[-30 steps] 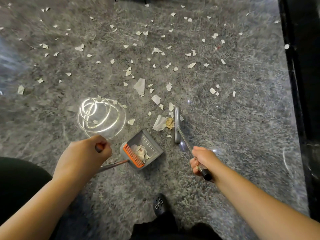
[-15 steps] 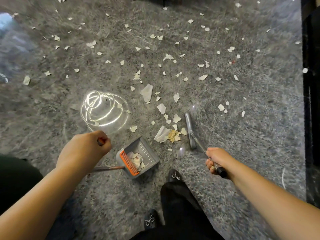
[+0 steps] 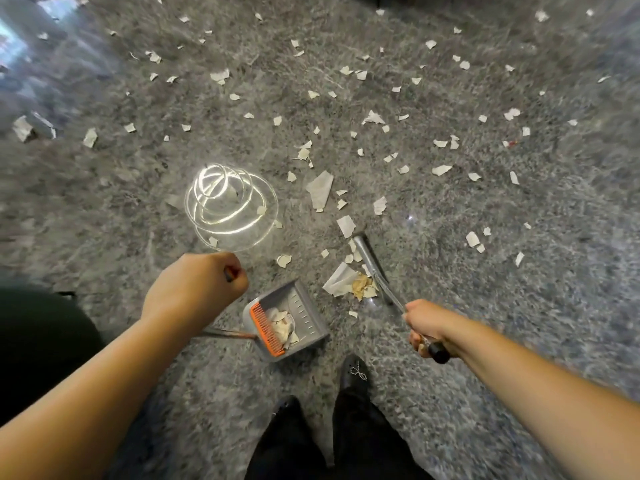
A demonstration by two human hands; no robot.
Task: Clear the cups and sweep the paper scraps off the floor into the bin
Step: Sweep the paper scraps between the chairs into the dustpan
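A grey dustpan (image 3: 304, 313) with an orange comb edge stands on the grey stone floor and holds several paper scraps. My left hand (image 3: 194, 289) grips the top of its long handle. My right hand (image 3: 427, 329) grips the black-tipped handle of a grey broom (image 3: 367, 258), whose head rests on the floor just right of a small pile of scraps (image 3: 349, 284) in front of the pan's mouth. Many more white paper scraps (image 3: 318, 192) lie scattered across the floor beyond. No cups or bin are in view.
My black shoes (image 3: 353, 375) and trouser legs stand just behind the dustpan. A bright ring-shaped light reflection (image 3: 228, 206) glares on the glossy floor left of centre. A dark shape (image 3: 38, 344) fills the left edge.
The view has moved forward and my feet have stepped up behind the pan. The broom head has drawn the scrap pile closer to the dustpan mouth; both hands keep their grips.
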